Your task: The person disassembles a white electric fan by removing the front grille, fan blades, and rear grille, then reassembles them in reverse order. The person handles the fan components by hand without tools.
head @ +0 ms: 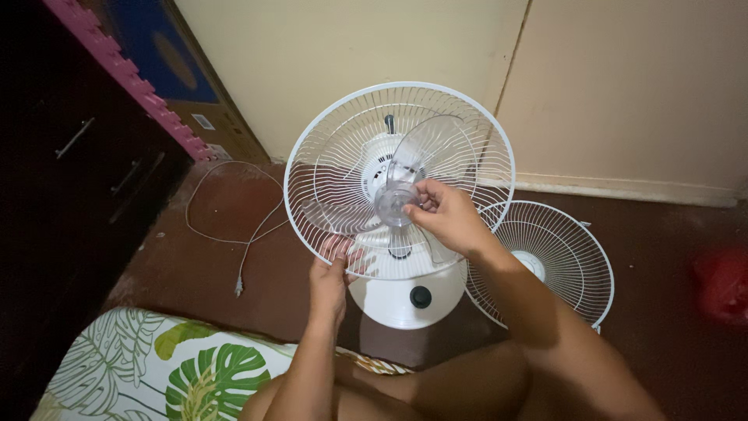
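Observation:
A white stand fan with its front cover off stands on the floor before me. Its rear wire guard (327,148) faces up, with a clear plastic blade (436,144) inside it. My right hand (446,215) grips the clear hub (393,201) of the blade at the guard's middle. My left hand (330,269) holds the lower rim of the rear guard, fingers through the wires. The fan's round white base (397,300) with a black knob (421,296) shows below the guard.
The detached front wire guard (557,257) leans on the floor to the right. A white power cord (234,226) trails left over the reddish floor. A dark cabinet (70,171) stands left, a leaf-print cushion (156,366) near my legs, a red object (721,284) far right.

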